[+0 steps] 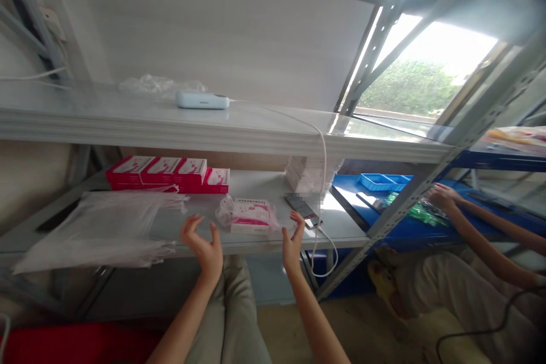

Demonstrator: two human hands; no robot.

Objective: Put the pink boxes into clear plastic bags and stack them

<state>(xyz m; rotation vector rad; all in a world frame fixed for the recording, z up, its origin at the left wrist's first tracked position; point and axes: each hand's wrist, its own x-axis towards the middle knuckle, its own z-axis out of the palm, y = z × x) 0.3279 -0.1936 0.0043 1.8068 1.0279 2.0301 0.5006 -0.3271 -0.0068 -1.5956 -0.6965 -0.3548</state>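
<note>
A white and pink box (251,214) lies on the lower shelf in front of me, with clear plastic wrap bunched at both its ends. My left hand (202,244) is raised left of the box, its fingers apart and nothing in them. On the other side, my right hand (292,243) is lifted near the shelf edge with fingers and thumb spread, also holding nothing. Just behind it lies a phone (302,208) with a white cable (325,173) running by it. A stack of flat translucent plastic bags (111,222) spreads over the shelf to the left of my left hand.
Several pink boxes (168,173) are stacked at the back left. A plastic-wrapped white pile (307,173) stands at the back. Above, a light-blue device (202,100) rests on the upper shelf (256,133). A metal post (409,182) separates a co-worker's hands (443,196) and blue tray (384,182).
</note>
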